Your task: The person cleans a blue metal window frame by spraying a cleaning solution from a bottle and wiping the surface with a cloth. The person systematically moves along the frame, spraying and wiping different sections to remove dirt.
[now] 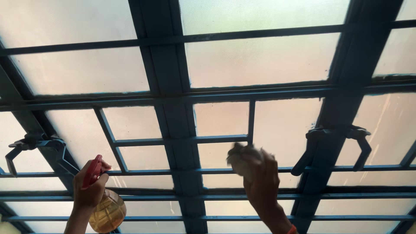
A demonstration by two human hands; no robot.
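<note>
My left hand (89,188) is raised at the lower left and grips a spray bottle (108,211) with a red trigger head and a clear amber, patterned body. My right hand (260,184) is up at the lower middle, closed on a crumpled pale cloth (242,158) that it presses against a frosted glass pane (221,154). The pane sits in a blue-painted metal window frame (173,104) with horizontal and vertical grille bars. The cloth is blurred.
Frosted panes fill the whole view, bright from behind. Two dark window latch handles hang on the frame, one at the left (32,145) and one at the right (342,138). A thick blue upright (333,112) stands just right of my right hand.
</note>
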